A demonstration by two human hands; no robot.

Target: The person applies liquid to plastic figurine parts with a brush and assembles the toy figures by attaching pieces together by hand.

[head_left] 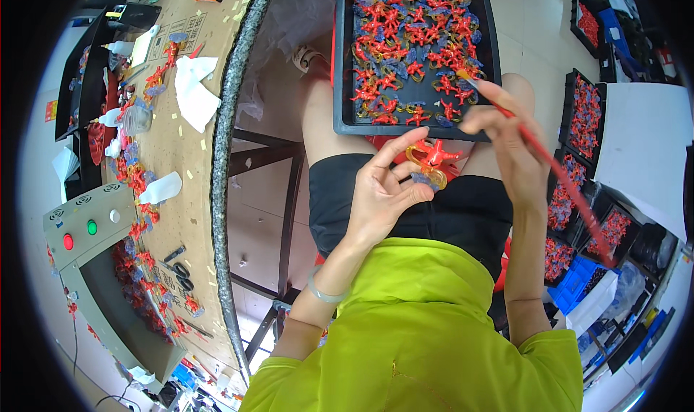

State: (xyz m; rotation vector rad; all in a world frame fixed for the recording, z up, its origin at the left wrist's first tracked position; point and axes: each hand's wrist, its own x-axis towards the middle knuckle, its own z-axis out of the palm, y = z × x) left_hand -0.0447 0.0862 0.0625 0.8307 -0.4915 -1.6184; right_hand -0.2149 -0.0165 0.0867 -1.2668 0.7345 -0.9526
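Observation:
My left hand (387, 188) is closed on a small figurine (436, 156), red and shaped like a little character, with yellow-orange rings and a bluish clear part at its lower end. Its fingers and thumb pinch the piece from the left, over my lap. To the right, my right hand (510, 134) grips a thin red-handled paintbrush (538, 146). The brush's yellowish tip points up and left, over the edge of a black tray (397, 129) on my thighs. That tray holds many similar red figurines (416, 71) with blue and yellow parts. The brush handle is blurred.
On the left, a cardboard-covered table (206, 217) carries a white cloth (195, 90), a white bottle (160, 188), a glass jar (135, 119), scissors (182, 275) and a grey machine (94, 228) with buttons over more figurines. Filled trays (583, 116) and a blue crate (575, 282) stand at right.

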